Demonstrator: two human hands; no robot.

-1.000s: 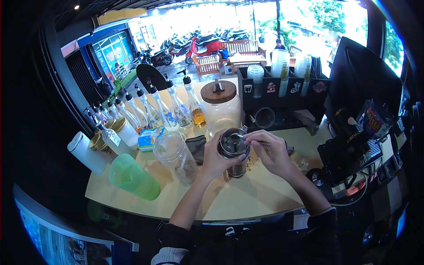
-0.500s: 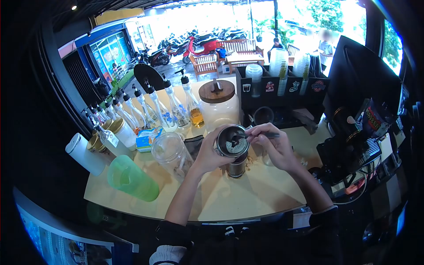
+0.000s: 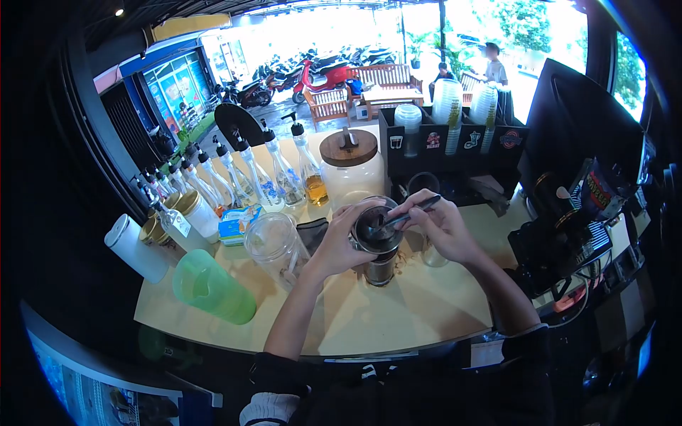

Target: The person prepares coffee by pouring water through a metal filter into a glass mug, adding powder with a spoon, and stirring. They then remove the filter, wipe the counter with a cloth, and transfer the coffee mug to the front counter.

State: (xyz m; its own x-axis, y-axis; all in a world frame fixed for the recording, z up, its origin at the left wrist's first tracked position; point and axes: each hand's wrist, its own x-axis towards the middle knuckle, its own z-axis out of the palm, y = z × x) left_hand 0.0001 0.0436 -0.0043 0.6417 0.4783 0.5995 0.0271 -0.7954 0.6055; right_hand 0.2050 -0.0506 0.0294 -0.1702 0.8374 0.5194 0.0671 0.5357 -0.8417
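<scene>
My left hand (image 3: 335, 245) is wrapped round a clear round jar (image 3: 372, 233), tipped so that its mouth faces me. Dark powder shows inside. In my right hand (image 3: 446, 228) a spoon (image 3: 420, 205) is pinched by its dark handle, its lower end inside the jar. Directly beneath the jar a small glass (image 3: 379, 274) stands on the counter with dark contents, partly covered from view. Brown powder (image 3: 399, 264) lies scattered beside it. Under my right wrist is another clear glass (image 3: 432, 257), partly hidden.
On the left stand a green pitcher (image 3: 213, 287), a clear plastic container (image 3: 273, 245) and a row of pump bottles (image 3: 264, 186). Behind my hands is a large wooden-lidded jar (image 3: 349, 167). A black cup organizer (image 3: 455, 145) stands at the back right. Two people are outside.
My right hand has lifted slightly and the spoon handle now slants upward. The jar has turned a little, and the pale patch inside it no longer shows. A person outside has shifted left.
</scene>
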